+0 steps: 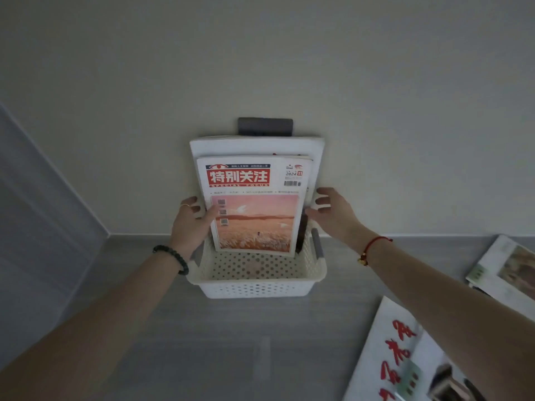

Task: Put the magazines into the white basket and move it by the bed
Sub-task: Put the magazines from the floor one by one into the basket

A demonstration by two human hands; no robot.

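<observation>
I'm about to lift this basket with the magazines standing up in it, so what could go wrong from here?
1. The magazines stand far taller than the white basket and lean back on the wall, so they may tip or slide out once it moves.
2. The right hand is open beside the stack, and the left hand only touches the front cover, so nothing looks gripped.
3. Two more magazines lie on the floor at right and could be left behind.

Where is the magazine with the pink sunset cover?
Centre of the head view: the sunset magazine stands upright in the white basket, against the wall.
</observation>
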